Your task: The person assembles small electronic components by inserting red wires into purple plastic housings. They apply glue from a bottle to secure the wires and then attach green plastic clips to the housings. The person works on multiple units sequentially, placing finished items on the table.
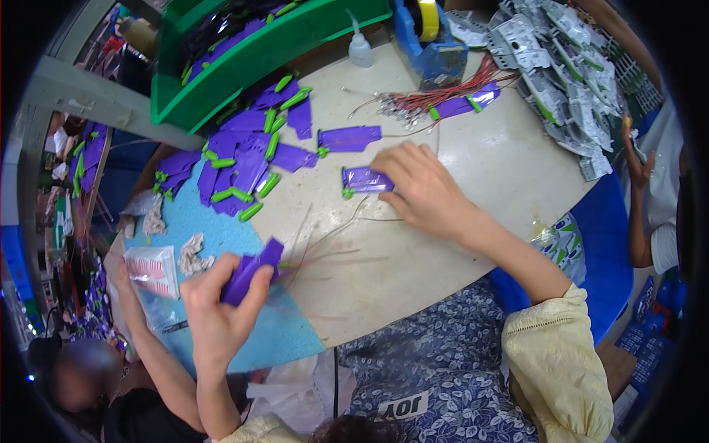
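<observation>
My left hand [218, 306] pinches a purple plastic part [251, 276] between thumb and fingers, above the blue mat. A green bit shows at its right edge, and thin wires trail from there, blurred. My right hand [425, 190] is over the middle of the table, its fingers closed on the right end of another purple plastic part [360, 179]. That one lies flat, with a shiny clear strip and a green knob at its left end. Just beyond it rests a similar purple part [351, 138] with a wire running off to the right.
Purple and green parts [240, 159] are heaped at left, below a green bin [273, 48]. Red wires [450, 96], a squeeze bottle [360, 50], a blue tape dispenser [432, 44] and grey mouldings [561, 74] line the back. A co-worker's arm [159, 354] reaches in at left; another person's hand [636, 155] is right.
</observation>
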Tool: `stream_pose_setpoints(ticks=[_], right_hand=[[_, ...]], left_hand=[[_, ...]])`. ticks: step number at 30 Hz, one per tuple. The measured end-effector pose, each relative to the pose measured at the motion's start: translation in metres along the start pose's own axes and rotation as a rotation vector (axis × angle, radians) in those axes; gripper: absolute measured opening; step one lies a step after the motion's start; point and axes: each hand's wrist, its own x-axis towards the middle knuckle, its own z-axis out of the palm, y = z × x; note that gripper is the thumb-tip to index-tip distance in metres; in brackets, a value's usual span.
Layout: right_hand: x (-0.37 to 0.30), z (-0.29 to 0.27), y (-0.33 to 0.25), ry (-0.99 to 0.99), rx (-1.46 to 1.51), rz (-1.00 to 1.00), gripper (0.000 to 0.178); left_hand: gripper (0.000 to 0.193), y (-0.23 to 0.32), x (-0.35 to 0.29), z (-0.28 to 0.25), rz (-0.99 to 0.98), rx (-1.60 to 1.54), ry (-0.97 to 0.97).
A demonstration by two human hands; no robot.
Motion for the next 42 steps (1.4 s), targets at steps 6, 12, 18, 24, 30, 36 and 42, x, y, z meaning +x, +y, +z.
stream_pose_setpoints(ticks=[6, 12, 18, 24, 30, 36, 42], right_hand=[[-0.020, -0.047, 0.058, 0.183, -0.022, 0.286, 0.024], [-0.045, -0.063, 0.106, 0.128, -0.276, 0.359, 0.023], [-0.033, -0.086, 0.128, 0.053, -0.215, 0.313, 0.027], [-0.016, -0.096, 0.097, 0.035, 0.070, 0.277, 0.021], [-0.009, -0.040, -0.016, -0.151, 0.632, 0.407, 0.014], [0.001, -0.004, -0.023, -0.228, 0.471, 0.280, 0.020], [0.001, -0.005, -0.033, -0.150, 0.271, 0.092, 0.031]], left_hand=[[0.018, 0.024, -0.012, 0.031, 0.324, 0.041, -0.038], [0.020, 0.042, -0.012, 0.083, 0.503, 0.107, -0.192], [0.023, 0.053, -0.008, 0.113, 0.397, 0.005, -0.169], [0.023, 0.041, -0.013, 0.118, 0.386, 0.022, -0.076], [0.023, 0.038, -0.019, 0.110, 0.438, 0.048, -0.123], [0.021, 0.033, -0.021, 0.119, 0.326, 0.140, -0.092], [0.027, 0.027, -0.018, 0.120, 0.369, 0.061, -0.075]])
